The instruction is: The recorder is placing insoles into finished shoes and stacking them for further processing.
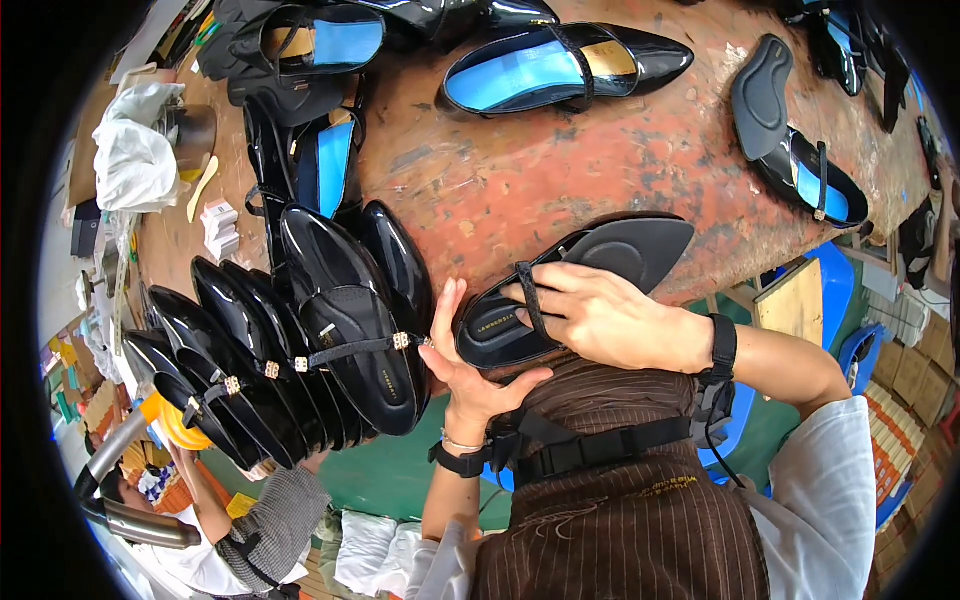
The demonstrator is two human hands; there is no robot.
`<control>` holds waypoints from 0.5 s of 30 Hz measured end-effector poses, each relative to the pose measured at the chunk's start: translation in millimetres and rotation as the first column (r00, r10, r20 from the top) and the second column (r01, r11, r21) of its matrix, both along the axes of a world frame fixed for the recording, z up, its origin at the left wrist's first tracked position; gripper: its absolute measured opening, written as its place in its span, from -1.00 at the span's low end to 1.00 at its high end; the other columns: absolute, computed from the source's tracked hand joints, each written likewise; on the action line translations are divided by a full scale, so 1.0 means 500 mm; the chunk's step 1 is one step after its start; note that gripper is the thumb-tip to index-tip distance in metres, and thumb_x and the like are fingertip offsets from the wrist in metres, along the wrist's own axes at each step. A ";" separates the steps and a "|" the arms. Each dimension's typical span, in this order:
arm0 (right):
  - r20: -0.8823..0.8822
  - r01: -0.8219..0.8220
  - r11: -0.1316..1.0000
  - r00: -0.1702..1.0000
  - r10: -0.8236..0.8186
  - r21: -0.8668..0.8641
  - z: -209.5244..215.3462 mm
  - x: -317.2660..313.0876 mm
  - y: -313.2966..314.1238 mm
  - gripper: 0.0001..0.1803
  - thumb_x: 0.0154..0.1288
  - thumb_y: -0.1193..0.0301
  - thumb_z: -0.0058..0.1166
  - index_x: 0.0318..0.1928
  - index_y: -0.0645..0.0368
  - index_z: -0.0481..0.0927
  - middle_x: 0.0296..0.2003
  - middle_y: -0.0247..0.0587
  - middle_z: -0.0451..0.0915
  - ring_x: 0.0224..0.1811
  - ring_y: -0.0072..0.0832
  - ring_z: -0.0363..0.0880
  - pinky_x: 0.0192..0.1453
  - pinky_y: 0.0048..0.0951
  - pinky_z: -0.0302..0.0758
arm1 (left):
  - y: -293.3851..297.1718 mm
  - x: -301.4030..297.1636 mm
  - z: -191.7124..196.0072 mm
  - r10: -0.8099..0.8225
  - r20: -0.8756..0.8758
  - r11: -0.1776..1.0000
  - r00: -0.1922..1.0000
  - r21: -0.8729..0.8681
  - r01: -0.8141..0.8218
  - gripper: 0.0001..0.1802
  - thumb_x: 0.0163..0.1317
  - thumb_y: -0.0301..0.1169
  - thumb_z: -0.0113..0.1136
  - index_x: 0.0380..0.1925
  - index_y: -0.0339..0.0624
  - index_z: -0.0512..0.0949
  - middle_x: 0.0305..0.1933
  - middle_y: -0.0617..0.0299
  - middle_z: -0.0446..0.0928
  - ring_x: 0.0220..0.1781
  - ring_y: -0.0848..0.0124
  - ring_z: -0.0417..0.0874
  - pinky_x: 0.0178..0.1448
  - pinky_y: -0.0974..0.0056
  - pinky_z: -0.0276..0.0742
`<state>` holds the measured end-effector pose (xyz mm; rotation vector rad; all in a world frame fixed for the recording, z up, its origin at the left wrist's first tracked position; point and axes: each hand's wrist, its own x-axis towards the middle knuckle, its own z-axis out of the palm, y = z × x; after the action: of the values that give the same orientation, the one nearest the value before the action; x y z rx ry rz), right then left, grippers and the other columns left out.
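A black shoe (490, 345) with a thin strap lies near the table's front edge, its heel toward my left hand. A dark insole lines its heel. Over its toe end, a matte black insole (640, 245) with a raised pad shows. My right hand (605, 315) reaches into the shoe from the right; its curled fingers go in by the strap (530, 300), and the fingertips are partly hidden. My left hand (470, 375) is open beside the heel, fingers and thumb spread around it. Whether it touches the shoe, I cannot tell.
Several glossy black shoes (270, 370) stand packed in a row at left. Shoes with blue linings lie at the back, including one strap shoe (570, 70). At right, an insole (765, 95) rests against another shoe (815, 180). A person (220, 520) is at lower left.
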<state>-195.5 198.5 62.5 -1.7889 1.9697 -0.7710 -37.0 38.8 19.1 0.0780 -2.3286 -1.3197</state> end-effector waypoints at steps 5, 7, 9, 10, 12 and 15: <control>0.050 -0.200 0.966 0.976 0.210 -0.161 -0.022 0.008 -0.042 -0.48 0.30 0.41 0.03 0.28 0.22 0.47 0.24 -0.15 0.55 0.40 -0.28 0.42 0.46 -0.28 0.39 | -0.010 -0.002 0.000 -0.016 -0.005 0.999 1.000 0.033 0.017 0.35 0.00 0.09 0.52 0.57 0.02 -0.25 0.48 -0.38 0.14 0.46 -0.25 0.28 0.48 -0.19 0.24; 0.113 -0.259 0.957 0.955 0.273 -0.128 -0.013 -0.009 -0.059 -0.52 0.31 0.37 0.03 0.22 0.25 0.49 0.23 -0.10 0.55 0.32 -0.20 0.49 0.44 -0.26 0.40 | -0.013 -0.008 0.011 -0.015 0.001 1.000 1.000 -0.016 0.015 0.02 0.13 -0.06 0.39 0.49 -0.12 0.07 0.46 -0.36 0.20 0.42 -0.26 0.33 0.46 -0.17 0.27; 0.107 -0.226 0.971 0.970 0.217 0.076 0.009 -0.001 -0.059 -0.57 0.30 0.37 0.06 0.15 0.27 0.55 0.21 0.00 0.55 0.27 -0.20 0.54 0.43 -0.21 0.40 | -0.011 -0.015 0.025 0.031 0.068 0.998 0.997 -0.058 -0.027 -0.45 0.21 -0.34 0.15 0.21 -0.28 0.44 0.41 -0.35 0.29 0.40 -0.22 0.38 0.44 -0.12 0.31; 0.098 -0.230 0.970 0.970 0.222 0.078 0.011 0.010 -0.054 -0.57 0.30 0.37 0.06 0.15 0.27 0.55 0.21 0.00 0.55 0.27 -0.20 0.54 0.43 -0.21 0.40 | -0.008 -0.019 0.023 0.054 0.078 0.996 0.995 -0.075 -0.048 -0.59 0.24 -0.38 0.07 0.07 -0.36 0.49 0.36 -0.36 0.35 0.35 -0.19 0.45 0.41 -0.10 0.36; 0.024 -0.019 0.999 0.999 0.020 -0.050 0.000 0.034 -0.040 -0.61 0.28 0.37 0.06 0.08 0.27 0.61 0.18 0.03 0.57 0.27 -0.25 0.55 0.44 -0.23 0.39 | 0.000 -0.021 0.017 0.084 0.054 0.996 0.995 -0.016 -0.084 -0.71 0.27 -0.38 0.04 -0.11 -0.38 0.46 0.32 -0.36 0.38 0.27 -0.19 0.51 0.37 -0.10 0.40; -0.222 0.067 0.995 0.974 -0.048 0.078 0.006 0.038 0.016 -0.62 0.17 0.40 0.09 0.00 0.17 0.72 0.12 -0.07 0.65 0.31 -0.27 0.54 0.51 -0.21 0.30 | -0.001 -0.009 0.030 0.118 0.067 0.993 0.991 0.000 -0.118 -0.77 0.32 -0.34 0.02 -0.22 -0.33 0.38 0.26 -0.34 0.42 0.21 -0.17 0.54 0.31 -0.08 0.44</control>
<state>-176.6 206.3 65.5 -1.8416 2.1682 -0.5162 -41.7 38.3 33.9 0.2609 -2.3379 -1.2822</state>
